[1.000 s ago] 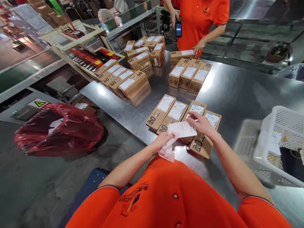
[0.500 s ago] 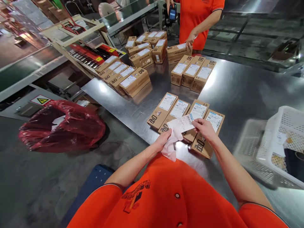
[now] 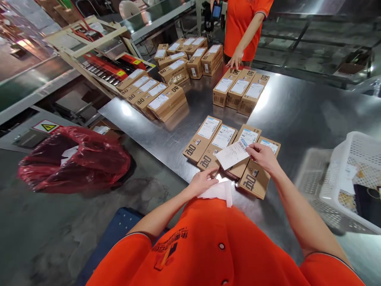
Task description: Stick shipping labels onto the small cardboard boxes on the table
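Pinched in my right hand is the upper right end of a printed white label, tilted over the near boxes. My left hand has its fingers apart at the table's near edge, just above a crumpled pale backing paper that lies against my shirt. Several brown cartons with white labels stand in a slanted row before me: the leftmost, one beside it, and the rightmost, partly behind my right hand.
Across the metal table, a person in orange reaches to three cartons. More cartons stand at the back left. A white basket is at the right; a red bag sits on the floor left.
My left hand has let go of the label and moved down, its fingers spreading; the backing paper has dropped. The other person has set a carton among those behind and moved a hand to the three cartons.
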Tool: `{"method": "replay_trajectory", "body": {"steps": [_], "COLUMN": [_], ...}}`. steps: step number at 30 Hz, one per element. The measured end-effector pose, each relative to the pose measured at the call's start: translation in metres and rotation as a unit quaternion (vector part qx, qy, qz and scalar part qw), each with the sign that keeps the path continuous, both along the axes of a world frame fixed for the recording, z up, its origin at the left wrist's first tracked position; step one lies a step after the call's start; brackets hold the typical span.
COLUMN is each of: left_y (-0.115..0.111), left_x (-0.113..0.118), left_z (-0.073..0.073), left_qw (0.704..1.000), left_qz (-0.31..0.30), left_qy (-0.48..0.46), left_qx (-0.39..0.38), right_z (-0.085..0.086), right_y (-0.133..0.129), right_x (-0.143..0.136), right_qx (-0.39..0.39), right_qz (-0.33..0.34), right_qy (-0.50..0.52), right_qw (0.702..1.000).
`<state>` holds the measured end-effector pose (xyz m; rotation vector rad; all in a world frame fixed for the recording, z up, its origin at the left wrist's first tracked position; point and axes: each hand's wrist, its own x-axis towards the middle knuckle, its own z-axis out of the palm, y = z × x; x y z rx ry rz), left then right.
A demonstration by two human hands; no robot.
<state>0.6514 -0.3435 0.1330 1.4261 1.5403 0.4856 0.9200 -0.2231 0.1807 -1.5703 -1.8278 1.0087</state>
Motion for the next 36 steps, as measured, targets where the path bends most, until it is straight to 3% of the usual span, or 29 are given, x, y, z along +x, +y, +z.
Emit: {"method": "replay_trajectory", "body": {"steps": [3,6,14,20,23,28,36], "left_y": [0.001,0.007,0.009,0.018,0.023,0.026,0.025], "left_x": [-0.003,0.000,0.010,0.010,0.006,0.001,0.002], "left_z": [0.002,-0.001,-0.016,-0.025,-0.030,-0.029,-0.030], "left_qw": [0.962,0.932,0.935,0.939,0.942,0.947,0.948], "left_qz": [-0.010,-0.008,-0.011,0.019,0.037,0.050,0.062], "left_qy": [0.267,0.362,0.353,0.344,0.331,0.314,0.308], "left_qx": [0.055,0.012,-0.021,0.005,0.035,0.049,0.045], "right_z": [0.002,0.004,0.001,0.007,0.020,0.035,0.029], "right_y": [0.004,0.005,0.010,0.028,0.035,0.045,0.050], "right_x": [0.003,0.005,0.012,0.017,0.005,-0.027,-0.065], "right_qx": [0.005,0.002,0.011,0.074,0.113,0.110,0.126], "right_qz": [-0.003,-0.005,-0.017,-0.128,-0.158,-0.164,-0.124], "right_qy": [0.001,0.007,-0.015,-0.125,-0.210,-0.341,-0.351], "right_qw": [1.000,1.000,1.000,0.981,0.958,0.919,0.920]}}
